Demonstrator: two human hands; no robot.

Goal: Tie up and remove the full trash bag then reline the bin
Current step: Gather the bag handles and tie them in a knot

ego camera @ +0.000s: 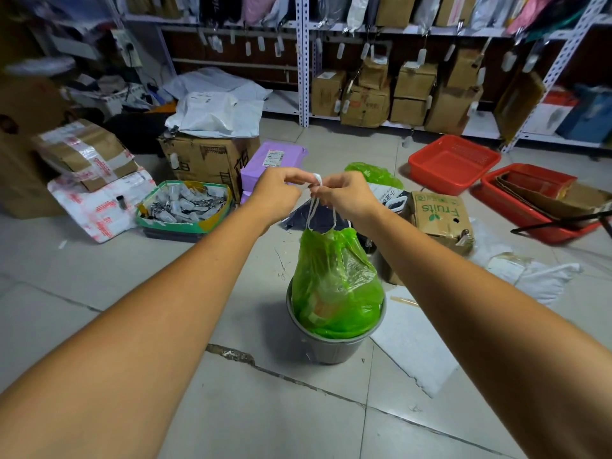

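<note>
A full green trash bag (336, 286) sits in a small grey bin (326, 349) on the tiled floor, its mouth gathered shut at the top. White drawstrings (314, 207) rise from the bag's neck to my hands. My left hand (276, 193) and my right hand (344, 195) are held close together above the bag, each pinching the white drawstring where a small loop sticks up between them. A second crumpled green bag (374, 173) lies on the floor behind my right hand.
A taped box of small items (183, 207), cardboard boxes (205, 160) and a purple parcel (271, 160) stand behind on the left. A "Fruits" carton (437, 217) and red baskets (453, 162) are at right. Shelving with parcels (364, 94) lines the back wall.
</note>
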